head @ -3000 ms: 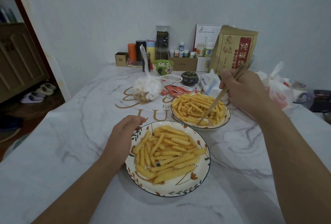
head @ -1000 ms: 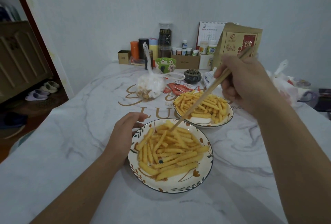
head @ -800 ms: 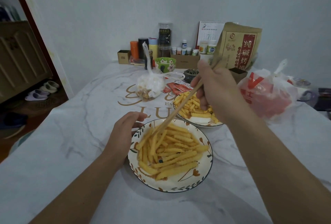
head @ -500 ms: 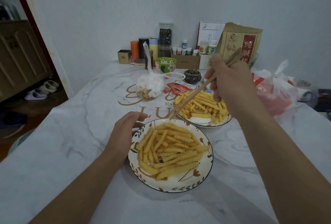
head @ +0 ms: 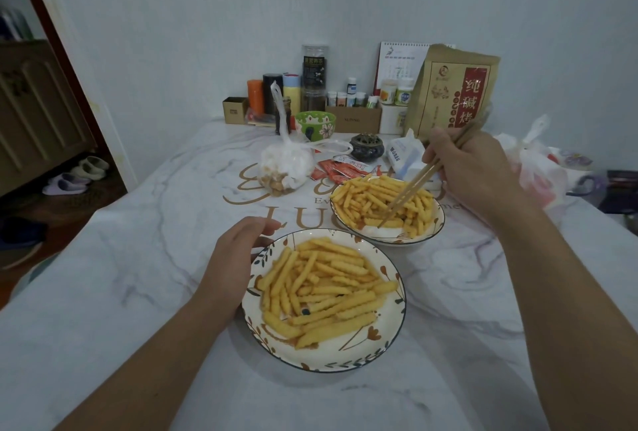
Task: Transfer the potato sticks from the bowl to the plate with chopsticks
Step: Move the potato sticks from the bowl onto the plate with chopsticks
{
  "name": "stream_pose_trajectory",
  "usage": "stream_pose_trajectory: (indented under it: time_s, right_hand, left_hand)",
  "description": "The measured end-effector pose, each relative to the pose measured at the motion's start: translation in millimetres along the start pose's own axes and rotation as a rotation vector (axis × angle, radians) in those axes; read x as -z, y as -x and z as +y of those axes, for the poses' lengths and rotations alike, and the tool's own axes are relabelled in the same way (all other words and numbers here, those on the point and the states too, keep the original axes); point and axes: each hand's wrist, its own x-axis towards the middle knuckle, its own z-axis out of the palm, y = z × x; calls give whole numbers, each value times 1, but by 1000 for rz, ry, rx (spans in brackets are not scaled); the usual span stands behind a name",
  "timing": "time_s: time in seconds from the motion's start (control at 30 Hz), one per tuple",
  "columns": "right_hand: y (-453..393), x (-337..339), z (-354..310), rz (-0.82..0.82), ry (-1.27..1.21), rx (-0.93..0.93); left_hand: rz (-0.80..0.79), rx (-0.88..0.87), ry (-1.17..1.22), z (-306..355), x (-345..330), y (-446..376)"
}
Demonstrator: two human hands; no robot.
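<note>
Right hand (head: 473, 172) pinches the pale wooden chopsticks (head: 411, 189), tips down among the yellow crinkle-cut potato sticks (head: 383, 203) in the white floral bowl (head: 428, 234) beneath it. Left hand (head: 231, 265), loosely curled, steadies the white floral plate (head: 386, 337). A shallow pinch may drop a stick between dishes. Half a second earlier the tips hovered at the bowl's near rim.

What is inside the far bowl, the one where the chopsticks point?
The bowl holds a heap of potato sticks, with the chopsticks tips down among them. A white patch shows at its near edge; the bottom under the heap is covered.
</note>
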Motion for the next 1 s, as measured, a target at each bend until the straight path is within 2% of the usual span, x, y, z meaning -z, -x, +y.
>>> stream_pose_trajectory:
  time_s: [0.27, 0.4, 0.47, 0.53, 0.63, 0.83, 0.93, 1.0]
  right_hand:
    - [-3, 3, 4, 1, -20, -32]
    - [5, 0, -4, 111, -8, 19]
    - [7, 3, -16, 204, -173, 16]
    - [15, 10, -33, 230, -365, -5]
    - [39, 13, -56, 65, -511, 2]
    - [81, -10, -61, -185, -400, 63]
    - [89, -9, -53, -216, -412, 118]
    - [88, 0, -45, -135, -525, 69]
  left_hand:
    - [8, -2, -17, -2, 1, -1]
    - [5, 5, -6, -1, 2, 0]
    - [10, 4, 10, 0, 3, 1]
    - [16, -5, 28, -1, 2, 1]
    - [22, -18, 32, -3, 3, -1]
    - [-2, -114, 24, -4, 6, 2]
    - [-5, -154, 38, -1, 7, 5]
    - [-9, -153, 41, 1, 7, 6]
